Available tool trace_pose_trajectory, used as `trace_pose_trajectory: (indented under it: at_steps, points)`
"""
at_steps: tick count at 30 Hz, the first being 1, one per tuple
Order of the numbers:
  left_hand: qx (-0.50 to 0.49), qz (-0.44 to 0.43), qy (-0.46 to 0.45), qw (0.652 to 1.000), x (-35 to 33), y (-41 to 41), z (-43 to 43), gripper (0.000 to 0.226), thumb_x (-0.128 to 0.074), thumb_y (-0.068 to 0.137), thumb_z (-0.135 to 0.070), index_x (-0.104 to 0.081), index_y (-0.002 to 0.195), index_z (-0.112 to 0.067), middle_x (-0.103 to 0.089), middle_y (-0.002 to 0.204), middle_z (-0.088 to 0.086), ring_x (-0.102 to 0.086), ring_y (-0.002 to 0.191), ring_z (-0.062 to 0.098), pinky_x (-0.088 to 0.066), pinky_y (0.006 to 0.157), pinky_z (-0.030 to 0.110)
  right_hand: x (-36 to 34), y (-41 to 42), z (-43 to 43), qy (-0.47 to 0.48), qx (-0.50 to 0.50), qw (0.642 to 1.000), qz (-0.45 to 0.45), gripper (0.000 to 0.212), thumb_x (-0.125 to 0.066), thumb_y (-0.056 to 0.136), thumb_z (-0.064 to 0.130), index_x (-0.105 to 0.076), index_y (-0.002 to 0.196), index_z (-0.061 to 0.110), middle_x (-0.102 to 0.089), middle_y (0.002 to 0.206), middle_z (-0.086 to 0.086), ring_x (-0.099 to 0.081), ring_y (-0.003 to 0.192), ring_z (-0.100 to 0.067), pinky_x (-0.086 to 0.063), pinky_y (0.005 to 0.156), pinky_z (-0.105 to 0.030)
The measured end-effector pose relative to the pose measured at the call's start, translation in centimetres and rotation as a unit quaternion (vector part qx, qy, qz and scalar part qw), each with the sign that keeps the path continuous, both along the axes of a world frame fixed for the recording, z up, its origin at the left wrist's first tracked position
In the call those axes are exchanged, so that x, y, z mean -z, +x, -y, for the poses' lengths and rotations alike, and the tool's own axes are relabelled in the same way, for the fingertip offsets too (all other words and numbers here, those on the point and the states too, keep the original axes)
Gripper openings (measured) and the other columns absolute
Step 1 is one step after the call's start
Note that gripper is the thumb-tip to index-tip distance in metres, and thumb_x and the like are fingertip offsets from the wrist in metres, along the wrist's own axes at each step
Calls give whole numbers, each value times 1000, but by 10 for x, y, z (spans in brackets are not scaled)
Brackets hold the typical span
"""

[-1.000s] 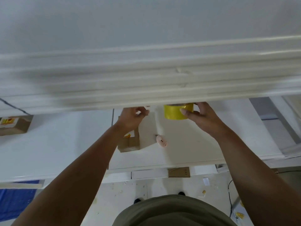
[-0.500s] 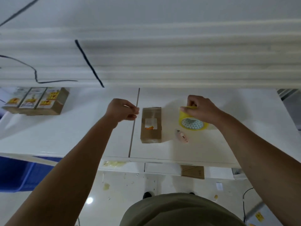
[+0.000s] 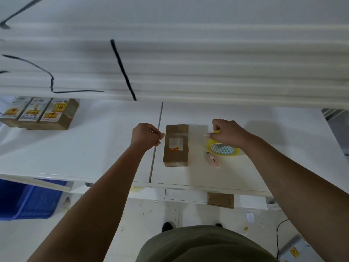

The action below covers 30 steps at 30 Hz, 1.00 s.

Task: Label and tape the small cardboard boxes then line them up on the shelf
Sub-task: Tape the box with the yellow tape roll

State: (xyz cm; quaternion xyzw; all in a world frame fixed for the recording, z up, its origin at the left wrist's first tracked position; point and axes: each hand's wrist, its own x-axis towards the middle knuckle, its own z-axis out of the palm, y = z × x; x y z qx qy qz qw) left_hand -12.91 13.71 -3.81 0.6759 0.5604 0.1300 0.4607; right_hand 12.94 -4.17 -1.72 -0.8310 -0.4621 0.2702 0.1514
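A small brown cardboard box [image 3: 176, 148] with a white and orange label on top lies on the white shelf board [image 3: 94, 148]. My left hand [image 3: 146, 136] is pinched shut just left of the box, holding the free end of a clear tape strip [image 3: 196, 138] stretched across the box top. My right hand [image 3: 227, 132] grips the yellow tape roll [image 3: 223, 149] right of the box. Three labelled boxes [image 3: 40, 113] stand side by side at the far left of the shelf.
A small pink cutter [image 3: 213, 160] lies in front of the tape roll. White shelf boards [image 3: 188, 63] with black cables overhang above. A blue crate [image 3: 28, 199] sits on the floor at left, and a flat cardboard piece [image 3: 220, 200] sits under the shelf.
The view dropped from the upper shelf boards down to the work surface. My hands spread apart, pulling tape from the roll across the box; the roll came down beside the box.
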Motion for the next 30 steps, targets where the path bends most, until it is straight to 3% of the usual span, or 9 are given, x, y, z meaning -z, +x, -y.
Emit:
trace_pose_trajectory:
  at_steps: [5,8,11,15,17,19,23,27,30]
  points:
    - [-15,-27,-53,998,21,-5,13,36,-88,87,-35,-73,115,-18,-76,103,2,-78,85,22,-63,73,34,-2,-7,-4,-30,-29,998,42,44,-66,92,60,-45,83,22,-64,81,-3,-62,74,-23,-40,64,-35]
    - [-26,-96,39,994,32,-13,35,41,-79,94,-31,-67,132,-24,-63,126,5,-68,108,28,-57,83,38,-2,-10,-5,-33,-35,996,71,44,-63,93,62,-43,83,24,-62,81,0,-57,73,-20,-36,60,-33]
    - [-114,-28,140,983,24,-7,78,36,-64,101,-42,-60,133,-27,-61,130,3,-66,111,23,-50,80,34,-1,-10,-4,-32,-29,996,77,45,-62,92,64,-42,82,25,-62,80,2,-56,73,-18,-35,59,-33]
    - [63,-150,186,969,14,26,134,114,-52,76,-90,-22,160,-20,-39,156,15,-44,141,34,-47,111,49,-1,-9,-3,-18,-28,997,66,47,-62,89,67,-42,81,25,-60,77,3,-56,73,-20,-35,59,-33]
    - [76,-191,162,965,15,37,136,130,-69,75,-81,-3,166,-14,-33,159,15,-38,146,34,-42,116,47,-1,-6,-2,-28,-15,997,67,54,-60,81,80,-48,82,27,-62,77,6,-59,76,-20,-38,62,-33]
    - [50,-180,154,970,17,41,131,124,-77,81,-56,1,166,-12,-38,156,14,-41,143,34,-43,113,45,-5,1,2,-79,15,995,55,76,-53,64,100,-56,81,26,-65,77,8,-60,78,-17,-43,72,-35]
    - [6,1,49,999,13,39,119,109,-84,78,-40,-19,163,-17,-37,152,12,-51,130,33,-52,106,47,-17,21,20,-26,99,988,-117,92,-62,39,106,-66,61,17,-68,63,1,-67,66,-18,-43,64,-30]
    - [-57,192,-47,979,-7,32,118,104,-91,73,-35,-35,159,-26,-45,146,3,-64,115,18,-60,89,35,-35,30,36,205,134,915,-320,62,-87,64,69,-82,110,29,-80,117,7,-73,114,-12,-54,105,-40]
    - [-94,293,-104,946,-32,30,123,118,-92,58,-49,-34,160,-37,-56,132,-12,-67,111,3,-57,77,20,-53,26,47,328,64,869,-365,54,-86,80,50,-73,131,37,-70,139,5,-64,132,-16,-55,104,-33]
